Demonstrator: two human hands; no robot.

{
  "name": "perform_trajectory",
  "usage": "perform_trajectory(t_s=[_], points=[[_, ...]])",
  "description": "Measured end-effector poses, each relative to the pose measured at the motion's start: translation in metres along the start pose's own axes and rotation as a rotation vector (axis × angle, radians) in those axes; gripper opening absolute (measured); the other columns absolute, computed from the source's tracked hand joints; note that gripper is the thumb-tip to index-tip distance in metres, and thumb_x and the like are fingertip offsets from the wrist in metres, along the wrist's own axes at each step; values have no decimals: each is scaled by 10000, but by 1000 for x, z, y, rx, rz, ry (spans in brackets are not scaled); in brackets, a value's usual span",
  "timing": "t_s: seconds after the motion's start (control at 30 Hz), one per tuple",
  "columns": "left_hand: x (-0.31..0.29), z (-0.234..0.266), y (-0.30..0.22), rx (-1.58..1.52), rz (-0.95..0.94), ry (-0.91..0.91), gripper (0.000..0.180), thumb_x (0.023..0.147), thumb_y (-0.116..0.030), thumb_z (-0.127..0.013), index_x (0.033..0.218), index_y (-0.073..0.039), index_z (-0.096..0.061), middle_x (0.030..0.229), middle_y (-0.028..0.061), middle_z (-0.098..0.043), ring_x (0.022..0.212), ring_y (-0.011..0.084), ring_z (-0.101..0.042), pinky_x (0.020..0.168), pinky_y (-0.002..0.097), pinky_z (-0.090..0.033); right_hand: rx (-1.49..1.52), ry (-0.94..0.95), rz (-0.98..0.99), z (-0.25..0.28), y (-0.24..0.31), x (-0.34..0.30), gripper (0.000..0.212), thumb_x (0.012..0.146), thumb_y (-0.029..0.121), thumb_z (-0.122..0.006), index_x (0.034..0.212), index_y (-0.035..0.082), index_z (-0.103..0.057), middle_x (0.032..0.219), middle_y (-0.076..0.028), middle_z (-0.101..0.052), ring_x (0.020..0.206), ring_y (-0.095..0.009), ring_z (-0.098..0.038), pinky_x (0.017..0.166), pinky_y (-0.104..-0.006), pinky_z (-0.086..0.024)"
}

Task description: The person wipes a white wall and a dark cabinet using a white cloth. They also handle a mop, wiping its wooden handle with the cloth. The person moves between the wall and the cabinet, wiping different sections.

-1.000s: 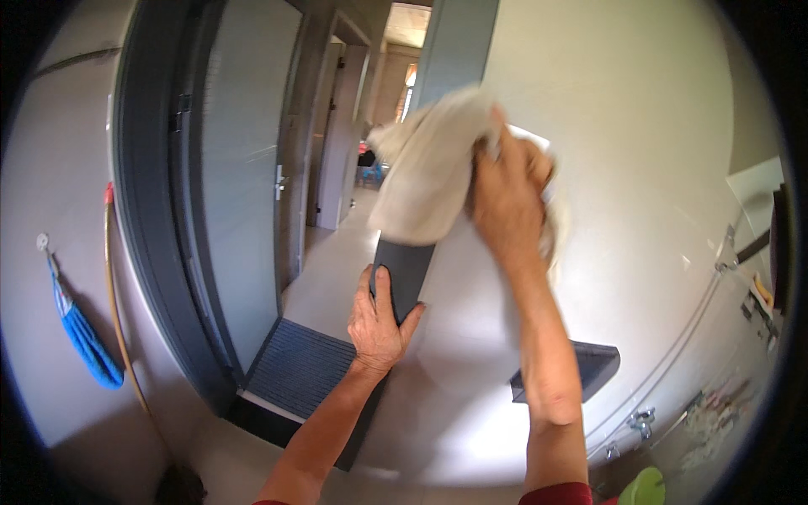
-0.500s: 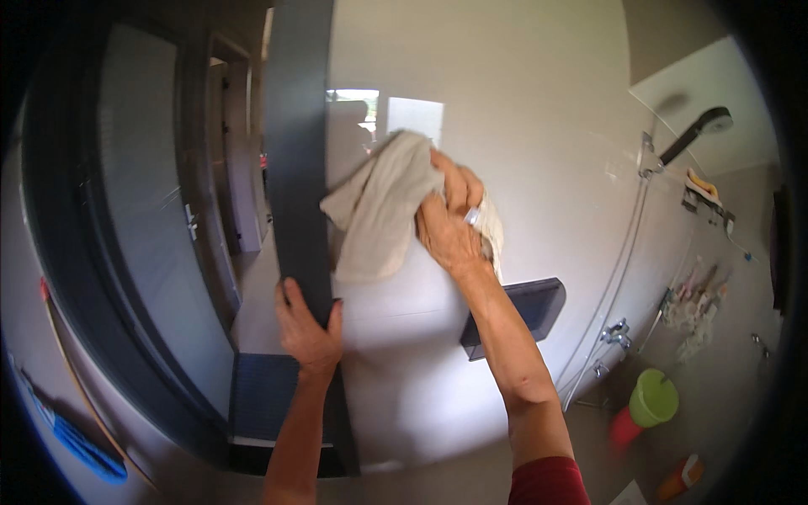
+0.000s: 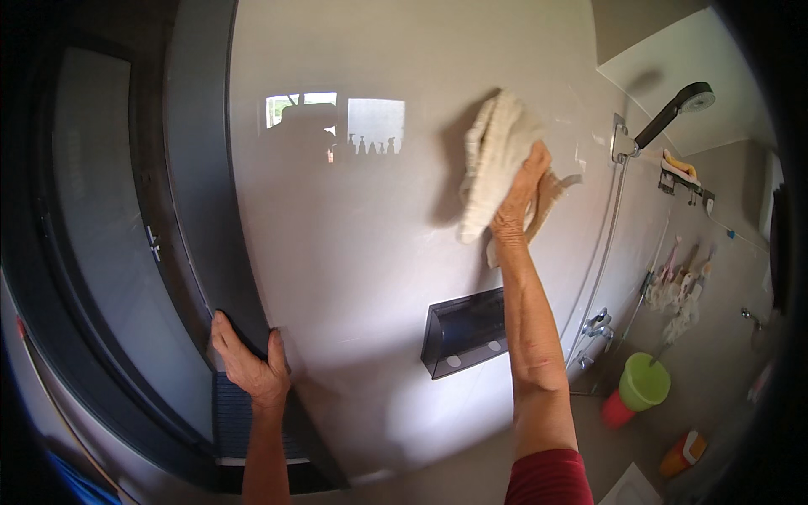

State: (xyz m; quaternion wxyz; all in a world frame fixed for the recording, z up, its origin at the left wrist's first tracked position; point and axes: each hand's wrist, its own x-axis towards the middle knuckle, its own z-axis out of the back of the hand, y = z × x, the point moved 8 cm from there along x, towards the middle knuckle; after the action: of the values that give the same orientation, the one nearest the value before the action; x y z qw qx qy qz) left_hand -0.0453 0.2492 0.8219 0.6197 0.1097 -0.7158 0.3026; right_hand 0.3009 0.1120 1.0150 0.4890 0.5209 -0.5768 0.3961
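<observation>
In my right hand (image 3: 518, 202) is a cream cloth (image 3: 495, 160), its folds hanging on both sides of my closed fingers. It lies against or just off the glossy light wall (image 3: 337, 236); I cannot tell how much of it touches. My left hand (image 3: 257, 370) holds the dark grey door frame (image 3: 202, 168) low down, fingers at its left edge and thumb at its right. Beneath the cloth, partly behind my right forearm, a dark wall-mounted box (image 3: 454, 332) sticks out from the wall.
A black shower head (image 3: 677, 114) on a rail and a chrome tap (image 3: 598, 324) are to the right. Brushes (image 3: 677, 286) hang beyond them. A green bucket (image 3: 645, 383) stands low right, beside a red container (image 3: 617, 409). At far left is a grey door (image 3: 97, 210).
My right hand has swept the cloth rightward across the wall, away from the door frame. The view has shifted; my left hand stays on the frame.
</observation>
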Motion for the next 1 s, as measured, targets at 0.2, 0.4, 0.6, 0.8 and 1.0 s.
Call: perform_trajectory(t_s=[0.2,0.4,0.6,0.8,1.0], points=[[-2,0,0,-8,10,-7,669,861,-268,-599,1371,49,-303,1322,278,-408,1179,423,-438,983,434,-364,-90,-98,-154,18,-93,0,641,784,265,-631,1310,31,-349,1231,-177,-396,1148,-324,-390,967,-381,-345],[-3,-8,-6,81,20,24,664,866,-256,-581,1377,49,-286,1322,277,-404,1183,426,-434,980,422,-375,-9,-301,333,33,7,-20,448,849,279,-547,1197,19,-438,1078,-114,-568,867,-246,-561,729,-282,-458],[0,0,-6,95,-19,-11,700,837,-332,-607,1362,39,-330,1270,287,-426,1123,440,-479,919,434,-427,113,196,366,2,132,-61,72,702,21,-569,773,21,-553,1340,-93,-434,1057,-320,-438,826,-462,-365],[-1,-1,-4,69,7,0,703,821,-277,-631,1358,59,-326,1283,280,-424,1149,431,-454,954,424,-394,9,199,328,6,67,-31,92,718,43,-581,809,39,-574,1375,-74,-395,1136,-333,-379,923,-436,-370],[-1,-5,-16,10,11,-37,672,803,-159,-617,1372,35,-316,1303,272,-415,1180,429,-423,996,420,-346,251,-10,-377,13,-146,-23,502,800,163,-559,1225,-31,-375,1227,-176,-374,1135,-326,-381,987,-394,-339]])
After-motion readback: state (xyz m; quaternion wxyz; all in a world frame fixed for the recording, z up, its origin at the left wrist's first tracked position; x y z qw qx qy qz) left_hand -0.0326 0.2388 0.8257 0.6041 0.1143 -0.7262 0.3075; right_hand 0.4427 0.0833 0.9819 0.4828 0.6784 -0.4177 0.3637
